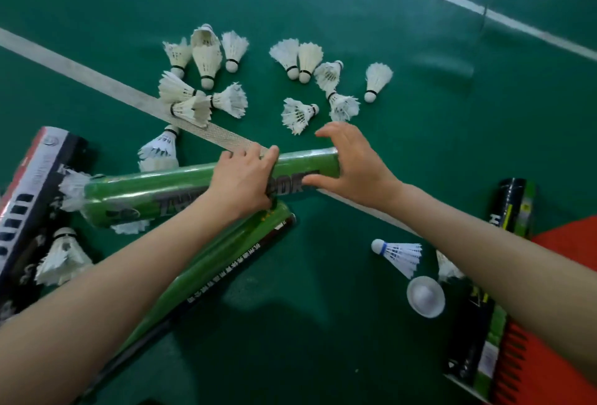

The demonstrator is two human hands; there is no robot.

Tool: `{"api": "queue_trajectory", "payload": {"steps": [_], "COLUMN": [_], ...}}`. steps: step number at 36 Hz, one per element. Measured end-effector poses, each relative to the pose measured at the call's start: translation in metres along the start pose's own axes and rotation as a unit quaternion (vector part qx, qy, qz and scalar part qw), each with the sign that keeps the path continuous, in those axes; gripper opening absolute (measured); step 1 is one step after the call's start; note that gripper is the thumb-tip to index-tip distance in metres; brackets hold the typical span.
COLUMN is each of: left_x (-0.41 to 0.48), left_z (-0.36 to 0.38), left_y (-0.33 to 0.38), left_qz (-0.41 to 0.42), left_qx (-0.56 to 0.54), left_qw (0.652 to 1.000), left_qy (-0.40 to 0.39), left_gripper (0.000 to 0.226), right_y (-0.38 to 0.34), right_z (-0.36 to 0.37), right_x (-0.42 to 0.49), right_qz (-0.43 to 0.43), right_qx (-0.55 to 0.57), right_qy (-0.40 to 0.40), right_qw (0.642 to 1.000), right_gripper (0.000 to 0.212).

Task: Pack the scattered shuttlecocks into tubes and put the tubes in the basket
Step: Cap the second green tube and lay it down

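Note:
A green tube (pixel 139 193) lies nearly level above the court floor, with white feathers (pixel 72 189) sticking out of its left end. My left hand (pixel 240 180) is wrapped around its middle. My right hand (pixel 350 162) cups the tube's right end, thumb under it and fingers spread over the top. Several white shuttlecocks (pixel 206 55) lie scattered on the green floor beyond the tube, in a left cluster and a right cluster (pixel 298 115). One blue-banded shuttlecock (pixel 399 254) lies near my right forearm.
A second green tube (pixel 226 262) lies under my left forearm. A black-and-white tube (pixel 30 197) lies at the left with a shuttlecock (pixel 63 257) beside it. A white cap (pixel 425 296), dark tubes (pixel 513 207) and an orange basket (pixel 529 369) are at the right.

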State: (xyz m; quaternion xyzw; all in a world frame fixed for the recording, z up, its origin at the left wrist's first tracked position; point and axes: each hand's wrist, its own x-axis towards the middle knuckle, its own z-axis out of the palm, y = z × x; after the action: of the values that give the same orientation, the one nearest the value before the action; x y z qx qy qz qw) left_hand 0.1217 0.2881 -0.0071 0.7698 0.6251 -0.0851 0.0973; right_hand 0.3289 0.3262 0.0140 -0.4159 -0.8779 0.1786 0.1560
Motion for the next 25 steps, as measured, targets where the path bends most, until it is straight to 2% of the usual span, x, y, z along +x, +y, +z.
{"api": "queue_trajectory", "payload": {"steps": [2,3,4,6,9,13,16,20,23,25], "left_x": [-0.005,-0.009,-0.012,-0.020,-0.035,-0.054,-0.068,-0.085,-0.100,-0.112], "left_z": [-0.001,-0.002,-0.004,-0.008,-0.014,-0.017,-0.011,-0.003,0.003,0.006], "left_y": [-0.001,-0.002,-0.003,-0.003,0.004,0.028,0.046,0.047,0.041,0.042], "left_qz": [-0.018,-0.026,-0.034,-0.043,-0.041,-0.011,0.013,0.006,-0.014,-0.012], "left_qx": [-0.009,-0.013,-0.019,-0.027,-0.014,0.026,0.038,0.024,0.023,0.031], "left_qw": [1.000,0.999,0.999,0.998,0.998,0.998,0.996,0.995,0.994,0.994], "left_qy": [-0.024,-0.029,-0.031,-0.032,-0.045,-0.064,-0.082,-0.092,-0.103,-0.109], "left_gripper": [0.096,0.095,0.094,0.097,0.100,0.094,0.091,0.091,0.089,0.082], "right_y": [0.008,0.013,0.017,0.027,0.040,0.039,0.027,-0.003,-0.030,-0.041], "right_z": [-0.005,-0.005,-0.004,0.004,0.016,0.026,0.028,0.022,0.036,0.048], "right_x": [-0.018,-0.028,-0.037,-0.057,-0.086,-0.113,-0.129,-0.157,-0.188,-0.205], "right_qz": [-0.011,-0.005,0.009,0.045,0.057,0.079,0.027,-0.134,-0.169,-0.201], "right_qx": [-0.008,-0.004,0.003,-0.007,-0.088,-0.117,-0.151,-0.181,-0.091,-0.061], "right_qy": [0.085,0.086,0.060,-0.047,-0.213,-0.276,-0.308,-0.283,-0.374,-0.430], "right_qw": [0.996,0.996,0.998,0.998,0.971,0.951,0.939,0.932,0.907,0.878], "right_gripper": [0.038,0.028,0.023,0.025,0.033,0.043,0.043,0.036,0.037,0.042]}}
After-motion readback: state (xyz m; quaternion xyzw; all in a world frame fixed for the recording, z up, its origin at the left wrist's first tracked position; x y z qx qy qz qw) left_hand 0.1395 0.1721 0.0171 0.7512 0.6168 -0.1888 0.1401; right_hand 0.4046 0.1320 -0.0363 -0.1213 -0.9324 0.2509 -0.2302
